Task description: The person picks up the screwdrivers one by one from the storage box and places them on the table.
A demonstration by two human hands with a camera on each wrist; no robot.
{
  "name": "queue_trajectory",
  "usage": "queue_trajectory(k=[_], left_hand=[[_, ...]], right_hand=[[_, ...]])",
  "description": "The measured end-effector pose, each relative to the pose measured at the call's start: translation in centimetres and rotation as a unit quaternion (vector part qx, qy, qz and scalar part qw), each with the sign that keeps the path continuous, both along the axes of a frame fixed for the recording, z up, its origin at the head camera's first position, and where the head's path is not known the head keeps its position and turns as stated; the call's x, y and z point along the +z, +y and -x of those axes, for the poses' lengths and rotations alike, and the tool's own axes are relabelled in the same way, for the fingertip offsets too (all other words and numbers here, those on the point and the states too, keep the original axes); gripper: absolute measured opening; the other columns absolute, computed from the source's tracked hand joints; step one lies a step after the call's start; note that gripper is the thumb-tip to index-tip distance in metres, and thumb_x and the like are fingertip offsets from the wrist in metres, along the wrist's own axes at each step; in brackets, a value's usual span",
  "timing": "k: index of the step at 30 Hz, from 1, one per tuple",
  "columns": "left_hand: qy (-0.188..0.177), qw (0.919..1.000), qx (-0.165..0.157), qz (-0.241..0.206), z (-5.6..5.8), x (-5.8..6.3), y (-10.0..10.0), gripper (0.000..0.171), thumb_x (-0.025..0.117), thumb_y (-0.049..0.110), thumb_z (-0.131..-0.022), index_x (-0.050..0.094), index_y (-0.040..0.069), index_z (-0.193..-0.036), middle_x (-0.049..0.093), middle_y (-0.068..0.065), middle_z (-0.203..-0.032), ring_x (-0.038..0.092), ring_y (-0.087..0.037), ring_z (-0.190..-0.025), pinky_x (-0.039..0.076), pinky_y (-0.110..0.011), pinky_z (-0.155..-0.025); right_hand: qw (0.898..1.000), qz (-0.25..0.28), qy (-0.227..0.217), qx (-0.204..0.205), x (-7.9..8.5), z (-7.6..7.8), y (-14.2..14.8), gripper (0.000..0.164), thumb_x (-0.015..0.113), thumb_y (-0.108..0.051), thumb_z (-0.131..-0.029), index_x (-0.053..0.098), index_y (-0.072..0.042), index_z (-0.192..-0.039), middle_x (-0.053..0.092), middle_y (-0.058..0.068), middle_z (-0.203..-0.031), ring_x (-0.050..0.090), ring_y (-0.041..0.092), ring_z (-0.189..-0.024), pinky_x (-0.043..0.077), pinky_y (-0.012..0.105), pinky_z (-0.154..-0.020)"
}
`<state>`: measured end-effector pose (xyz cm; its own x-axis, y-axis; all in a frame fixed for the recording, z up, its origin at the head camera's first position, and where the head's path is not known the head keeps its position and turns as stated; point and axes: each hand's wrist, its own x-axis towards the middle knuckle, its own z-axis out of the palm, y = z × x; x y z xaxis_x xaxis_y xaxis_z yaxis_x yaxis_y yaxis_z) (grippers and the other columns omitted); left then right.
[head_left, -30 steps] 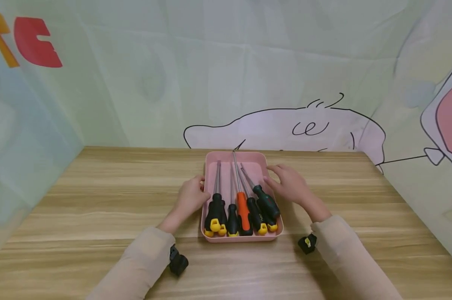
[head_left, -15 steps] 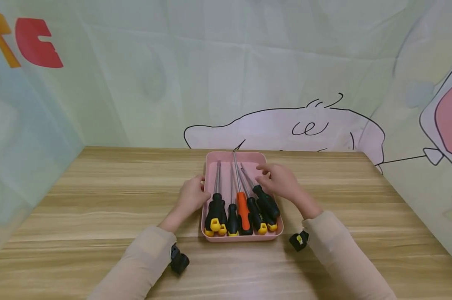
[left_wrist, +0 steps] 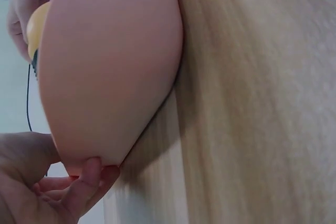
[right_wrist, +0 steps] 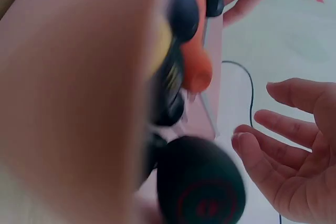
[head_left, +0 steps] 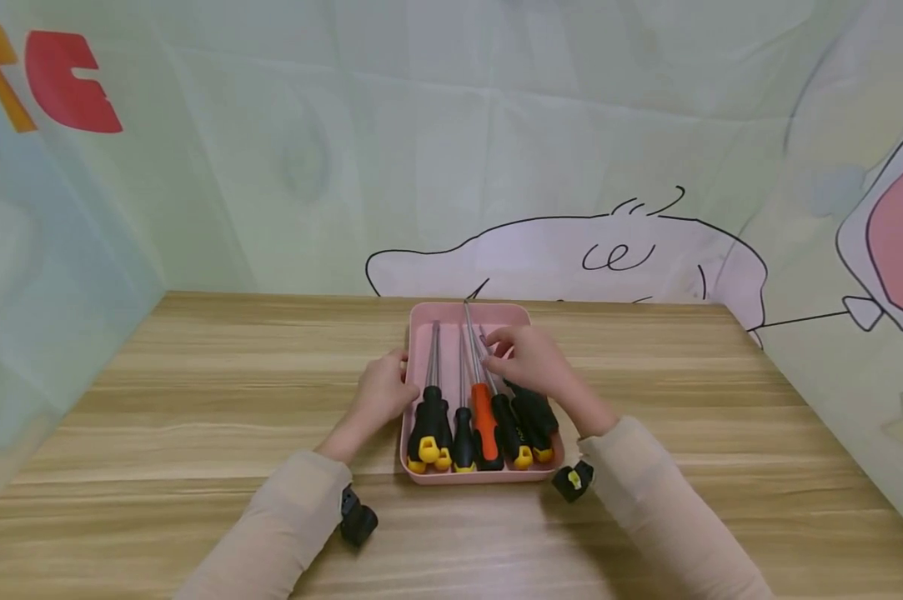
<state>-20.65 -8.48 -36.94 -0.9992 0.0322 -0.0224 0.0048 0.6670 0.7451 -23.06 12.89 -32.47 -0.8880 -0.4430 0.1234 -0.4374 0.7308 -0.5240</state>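
Note:
A pink tray (head_left: 481, 478) stands on the table, holding several screwdrivers with their handles toward me. One handle is orange (head_left: 486, 421); others are black with yellow ends (head_left: 430, 429). At the right lies a dark green screwdriver (right_wrist: 202, 184), partly covered by my right hand in the head view. My left hand (head_left: 382, 387) grips the tray's left wall, thumb at the rim and fingers against the outside (left_wrist: 86, 184). My right hand (head_left: 529, 362) hovers over the tray's right side, close above the shafts, its loosely bent fingers apart and holding nothing.
The wooden table (head_left: 233, 400) extends to both sides of the tray. A printed cloth backdrop (head_left: 451, 150) rises behind and beside it. Black cameras (head_left: 358, 523) are strapped at both wrists.
My right hand has moved left from the tray's right rim to over the screwdriver shafts. The left hand, tray and screwdrivers stay in place.

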Motion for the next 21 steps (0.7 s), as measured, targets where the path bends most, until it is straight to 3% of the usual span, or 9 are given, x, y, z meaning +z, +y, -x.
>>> queue_trajectory(k=[8, 13, 21], left_hand=[[-0.001, 1.0000, -0.003, 0.001, 0.1, 0.1, -0.1, 0.043, 0.062, -0.002, -0.080, 0.050, -0.007, -0.121, 0.062, -0.021, -0.101, 0.058, -0.023, -0.076, 0.053, -0.032, -0.067], [0.001, 0.9999, -0.006, -0.010, 0.1, 0.0, -0.2, 0.044, 0.061, -0.003, -0.080, 0.050, -0.008, -0.122, 0.063, -0.021, -0.099, 0.058, -0.023, -0.074, 0.053, -0.031, -0.064], [-0.011, 0.9998, -0.010, -0.014, 0.1, 0.1, -0.4, 0.042, 0.061, -0.002, -0.081, 0.049, -0.006, -0.121, 0.062, -0.019, -0.095, 0.057, -0.021, -0.071, 0.051, -0.028, -0.062]], right_hand=[[0.999, 0.029, -0.014, 0.034, 0.0, -0.3, -1.7, 0.026, 0.067, -0.012, -0.084, 0.067, 0.002, -0.105, 0.065, 0.010, -0.086, 0.056, 0.019, -0.072, 0.050, 0.023, -0.060], [0.999, 0.026, -0.013, 0.028, -0.1, -0.4, -2.6, 0.024, 0.069, -0.013, -0.083, 0.069, 0.000, -0.102, 0.064, 0.007, -0.079, 0.053, 0.017, -0.065, 0.048, 0.023, -0.056], [0.995, 0.022, -0.098, -0.016, -0.3, -1.1, -4.2, 0.032, 0.067, -0.022, -0.085, 0.067, -0.001, -0.109, 0.063, 0.006, -0.080, 0.057, 0.017, -0.060, 0.050, 0.024, -0.058]])
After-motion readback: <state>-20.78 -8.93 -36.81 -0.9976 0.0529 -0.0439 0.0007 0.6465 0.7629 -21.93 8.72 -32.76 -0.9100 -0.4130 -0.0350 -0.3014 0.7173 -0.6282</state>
